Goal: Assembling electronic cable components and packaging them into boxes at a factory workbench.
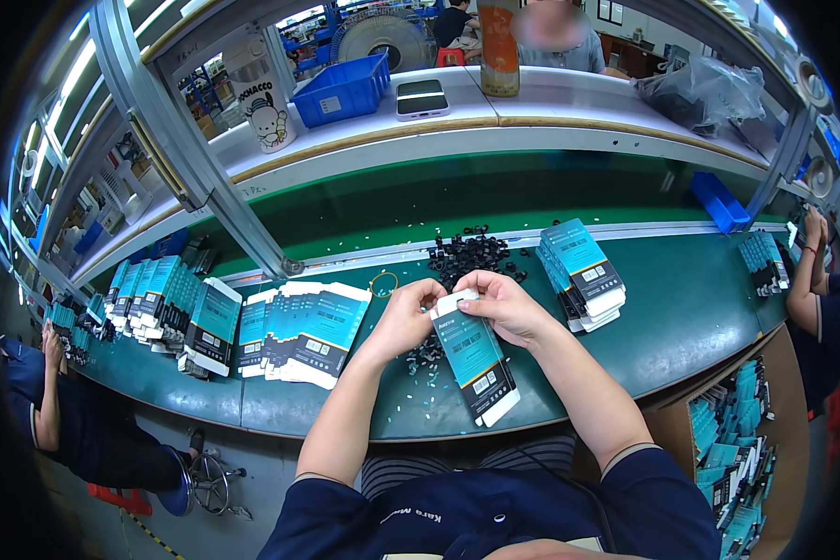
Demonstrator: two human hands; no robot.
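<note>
A flat teal, black and white carton (476,359) is between my two hands, its white end flap uppermost. My left hand (405,319) is closed at the flap's left corner, fingers curled. My right hand (506,310) pinches the same end, with the thumb on the front by a small dark spot. The carton slants, its lower end toward me, over the green table. Just beyond my hands lies a heap of small black plastic pieces (471,254), partly hidden by my fingers. Small pale and teal scraps (425,373) are scattered around the carton.
Fanned cartons (303,322) and stacked cartons (149,294) lie at left; another stack (579,271) stands at right. A cardboard box (784,439) of cartons is at lower right. A shelf beyond holds a blue bin (343,91) and a phone (422,99). People work on both sides.
</note>
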